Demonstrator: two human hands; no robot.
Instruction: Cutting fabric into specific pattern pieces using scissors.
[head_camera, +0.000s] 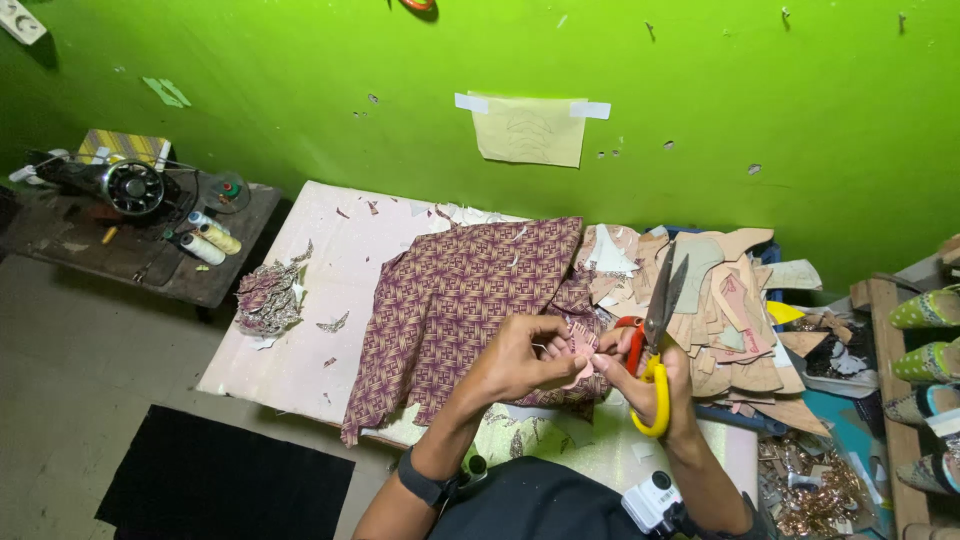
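My left hand (523, 358) pinches a small pink patterned fabric piece (581, 347) over the table. My right hand (652, 388) grips scissors (657, 335) with yellow and red handles, their dark blades pointing up and away. The right fingers also touch the small piece. Under both hands lies a large purple and tan patterned cloth (455, 300), spread across the pale table (300, 340).
A pile of tan cardboard templates (720, 310) lies right of the cloth. A heap of fabric scraps (268, 298) sits at the table's left edge. A sewing machine (120, 185) and thread spools (208, 237) stand on a dark bench at left. Shoes (925, 350) line the right side. A black mat (225, 485) lies on the floor.
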